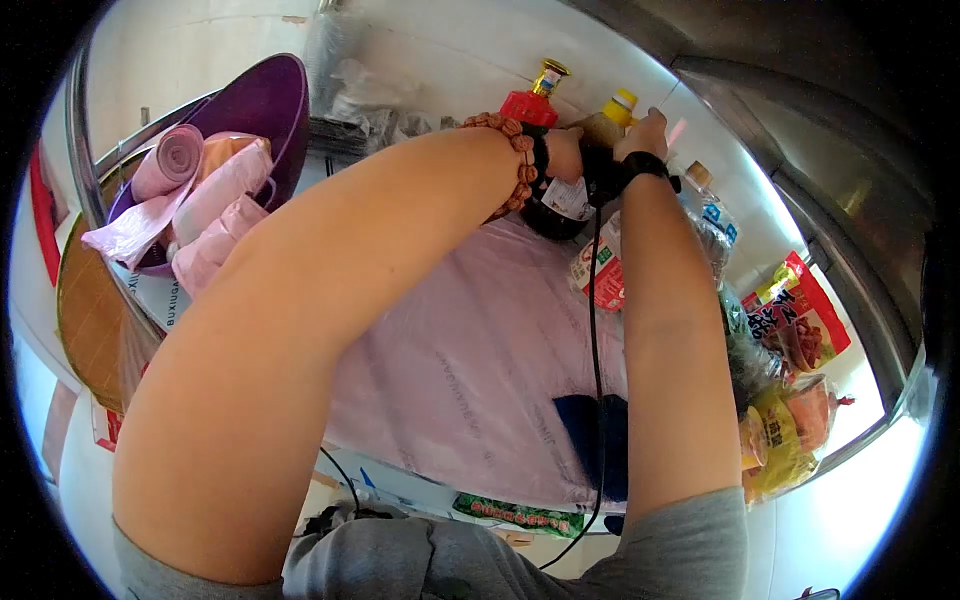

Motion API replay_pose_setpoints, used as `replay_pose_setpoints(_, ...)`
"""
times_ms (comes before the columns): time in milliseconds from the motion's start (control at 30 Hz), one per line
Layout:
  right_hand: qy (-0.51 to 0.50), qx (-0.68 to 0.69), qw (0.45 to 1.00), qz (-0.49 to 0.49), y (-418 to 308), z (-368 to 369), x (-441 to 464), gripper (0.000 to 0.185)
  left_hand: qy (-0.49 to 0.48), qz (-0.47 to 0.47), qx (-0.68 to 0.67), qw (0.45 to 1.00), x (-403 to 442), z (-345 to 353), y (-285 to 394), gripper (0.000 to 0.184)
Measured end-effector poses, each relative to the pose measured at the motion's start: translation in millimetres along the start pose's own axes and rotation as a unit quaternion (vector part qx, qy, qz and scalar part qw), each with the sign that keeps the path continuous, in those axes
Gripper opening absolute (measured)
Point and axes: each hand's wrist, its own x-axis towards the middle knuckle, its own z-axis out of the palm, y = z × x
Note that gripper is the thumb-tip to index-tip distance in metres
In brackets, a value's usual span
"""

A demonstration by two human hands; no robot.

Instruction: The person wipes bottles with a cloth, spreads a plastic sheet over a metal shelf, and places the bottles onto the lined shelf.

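Observation:
My left hand (564,155), with a beaded bracelet at its wrist, is closed at a dark bottle (545,219) that has a white label (568,199). Its fingertips are hidden. Close by on the right, my right hand (643,136) wears a black strap and reaches beside a bottle with a yellow cap (621,101). Its fingers are mostly turned away, so what they hold does not show. Behind my left hand stands a red bottle with a gold top (538,97). A red-and-white labelled container (600,265) sits below my hands.
A pink plastic-covered surface (450,350) lies under my arms. On the left, a purple basket (285,110) holds pink rolls. Along the right side are a red food packet (800,315) and a yellow bag (785,440). A black cable (594,350) hangs between my arms.

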Motion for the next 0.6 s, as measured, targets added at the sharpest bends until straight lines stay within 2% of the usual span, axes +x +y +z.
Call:
replay_pose_setpoints(67, 0.001, -0.03, 0.998, -0.047, 9.5, 6.1, 0.0, 0.054, -0.01, -0.006, -0.01, 1.0, -1.2, -1.6, 3.0, 0.053)
replay_pose_setpoints(200, -0.075, -0.118, 0.983, -0.119, 28.8, 31.0, 26.1, 0.046, -0.04, 0.008, -0.036, 0.999, -16.2, -5.2, 1.8, 0.057)
replay_pose_setpoints(233, -0.12, -0.141, 0.973, -0.135, 30.2, 20.2, 26.2, 0.046, -0.051, 0.014, -0.034, 0.998, -20.7, -8.1, 1.3, 0.059)
replay_pose_setpoints(300, -0.208, -0.187, 0.947, -0.16, -24.0, -57.4, 6.8, 0.044, -0.075, 0.044, -0.052, 0.995, -37.2, -15.9, 0.1, 0.061)
replay_pose_setpoints(367, -0.175, -0.131, 0.955, -0.201, -29.2, -80.5, 0.9, 0.035, -0.085, 0.01, -0.155, 0.984, -50.8, -21.5, 3.9, 0.063)
replay_pose_setpoints(400, -0.157, -0.103, 0.956, -0.224, -25.6, -87.5, -0.4, 0.031, -0.065, -0.044, -0.253, 0.964, -58.6, -24.5, 9.1, 0.059)
replay_pose_setpoints(433, -0.194, 0.077, 0.953, -0.222, -16.6, -89.1, 3.6, 0.032, -0.035, -0.093, -0.351, 0.931, -66.5, -27.7, 14.4, 0.055)
replay_pose_setpoints(467, -0.224, 0.256, 0.917, -0.211, -6.5, -87.8, 10.8, 0.033, -0.031, -0.089, -0.36, 0.928, -69.9, -31.9, 20.4, 0.048)
replay_pose_setpoints(500, -0.248, 0.375, 0.881, -0.149, -14.4, -110.2, 2.6, 0.031, -0.026, -0.086, -0.368, 0.926, -73.6, -36.4, 23.9, 0.042)
replay_pose_setpoints(533, -0.259, 0.489, 0.829, -0.084, -23.1, -133.2, -6.0, 0.029, -0.032, -0.069, -0.4, 0.913, -80.5, -40.5, 24.2, 0.078)
replay_pose_setpoints(567, -0.27, 0.543, 0.794, 0.028, -48.2, -181.6, -32.5, 0.024, -0.006, -0.067, -0.385, 0.92, -83.6, -43.9, 31.6, 0.063)
replay_pose_setpoints(600, -0.234, 0.484, 0.844, 0.003, -34.6, -195.7, -39.2, 0.032, 0.022, -0.065, -0.371, 0.926, -86.3, -46.7, 37.7, 0.048)
